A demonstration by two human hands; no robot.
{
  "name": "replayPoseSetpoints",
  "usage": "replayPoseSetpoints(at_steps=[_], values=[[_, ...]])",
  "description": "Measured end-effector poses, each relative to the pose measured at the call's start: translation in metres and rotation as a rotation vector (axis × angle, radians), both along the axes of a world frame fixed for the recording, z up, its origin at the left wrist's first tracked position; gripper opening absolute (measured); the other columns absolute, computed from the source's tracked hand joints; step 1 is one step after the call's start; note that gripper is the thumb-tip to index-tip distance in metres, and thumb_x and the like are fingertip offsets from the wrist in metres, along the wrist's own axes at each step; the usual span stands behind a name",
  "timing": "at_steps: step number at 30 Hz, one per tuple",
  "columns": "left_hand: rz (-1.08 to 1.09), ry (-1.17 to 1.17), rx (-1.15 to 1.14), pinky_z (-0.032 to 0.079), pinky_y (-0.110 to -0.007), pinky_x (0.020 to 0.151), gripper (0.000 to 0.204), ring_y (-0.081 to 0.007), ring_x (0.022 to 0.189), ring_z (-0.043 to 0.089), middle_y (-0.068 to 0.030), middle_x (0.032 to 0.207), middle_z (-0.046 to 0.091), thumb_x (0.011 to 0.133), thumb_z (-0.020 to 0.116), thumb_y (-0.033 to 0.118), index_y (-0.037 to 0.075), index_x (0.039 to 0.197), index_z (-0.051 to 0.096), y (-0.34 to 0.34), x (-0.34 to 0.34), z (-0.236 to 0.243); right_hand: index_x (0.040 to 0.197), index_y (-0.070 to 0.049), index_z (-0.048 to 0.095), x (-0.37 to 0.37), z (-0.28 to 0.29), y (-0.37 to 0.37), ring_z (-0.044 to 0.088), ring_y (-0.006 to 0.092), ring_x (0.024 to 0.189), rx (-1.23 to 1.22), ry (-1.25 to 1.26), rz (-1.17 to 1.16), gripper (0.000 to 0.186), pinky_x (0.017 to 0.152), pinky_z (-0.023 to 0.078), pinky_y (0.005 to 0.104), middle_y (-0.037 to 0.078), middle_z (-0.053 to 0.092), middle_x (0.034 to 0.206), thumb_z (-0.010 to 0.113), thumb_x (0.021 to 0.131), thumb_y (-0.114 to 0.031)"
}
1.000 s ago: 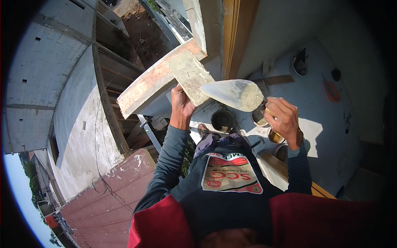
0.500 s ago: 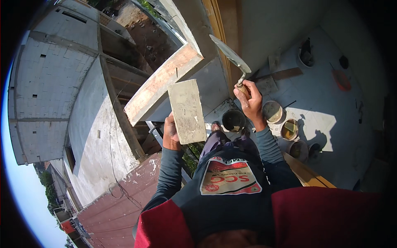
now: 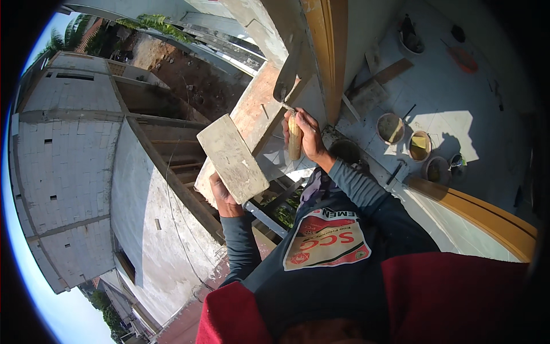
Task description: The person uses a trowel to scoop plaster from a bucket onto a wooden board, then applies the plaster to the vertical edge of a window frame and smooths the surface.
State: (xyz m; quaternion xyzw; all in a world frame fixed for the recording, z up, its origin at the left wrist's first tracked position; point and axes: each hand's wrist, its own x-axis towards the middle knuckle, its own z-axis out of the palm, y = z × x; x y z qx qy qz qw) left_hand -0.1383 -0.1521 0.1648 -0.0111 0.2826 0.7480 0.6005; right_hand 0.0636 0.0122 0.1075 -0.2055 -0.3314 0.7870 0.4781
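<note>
My left hand (image 3: pixel 222 192) is closed under the lower edge of a flat rectangular plastering board (image 3: pixel 232 157). Grey mortar stains its face, which is tilted over the ledge; any handle beneath it is hidden. A pointed trowel (image 3: pixel 287 74) is in my right hand (image 3: pixel 310 136), whose fingers wrap its wooden handle. The blade points away from me, beside the wall corner at the far end of the ledge. Whether it touches the wall, I cannot tell. Below both tools runs a rough, reddish-topped concrete ledge (image 3: pixel 252 109) with a nail standing out of it.
An orange-yellow wooden frame (image 3: pixel 329 57) rises right of the trowel. Several buckets (image 3: pixel 391 127) and a wooden plank (image 3: pixel 394 70) are on the tiled floor at right. Metal bars (image 3: pixel 266 219) cross below my left forearm. Left, beyond the ledge, is a drop toward a block building (image 3: pixel 74 155).
My view has turned and shifted toward the ledge. The trowel has come left, closer to the board and wall corner, its blade now more upright. The board has tilted to the left.
</note>
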Motion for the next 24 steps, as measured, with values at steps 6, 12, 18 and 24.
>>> replayPoseSetpoints(at_steps=[6,12,18,24], values=[[-0.015,-0.023,-0.02,0.051,-0.05,0.09,0.045,-0.0364,0.104,0.062,-0.0218,0.12,0.059,0.083,0.046,0.01,-0.006,0.125,0.05,0.004,-0.042,-0.016,0.112,0.001,0.054,0.044,0.004,-0.07,0.052,0.0108,0.062,-0.082,-0.199,0.177,0.036,0.056,0.044,0.0247,0.006,0.054,0.079,0.043,0.1,-0.031],[-0.029,-0.065,-0.015,0.049,-0.051,0.094,0.05,-0.0382,0.107,0.06,-0.0236,0.124,0.056,0.08,0.045,0.008,-0.008,0.128,0.047,0.006,-0.049,-0.025,0.11,0.002,0.055,0.057,0.046,-0.016,0.05,0.0077,0.062,0.288,-0.458,-0.203,0.044,0.054,0.043,0.0221,0.003,0.052,0.078,0.039,0.101,-0.038],[-0.019,-0.115,-0.08,0.046,-0.054,0.096,0.056,-0.0386,0.111,0.057,-0.0228,0.127,0.054,0.08,0.049,0.015,-0.005,0.132,0.044,-0.001,-0.054,-0.036,0.107,0.001,0.054,0.038,0.002,0.028,0.052,0.0097,0.059,0.192,-0.389,-0.179,0.042,0.051,0.045,0.0233,0.004,0.053,0.077,0.042,0.1,-0.039],[-0.004,-0.089,-0.114,0.046,-0.053,0.096,0.061,-0.0385,0.114,0.055,-0.0222,0.13,0.052,0.079,0.05,0.017,-0.003,0.135,0.04,-0.012,-0.058,-0.038,0.1,-0.004,0.055,0.016,-0.037,-0.002,0.054,0.0118,0.056,-0.093,-0.226,-0.091,0.036,0.048,0.048,0.0265,0.004,0.054,0.074,0.041,0.099,-0.038]])
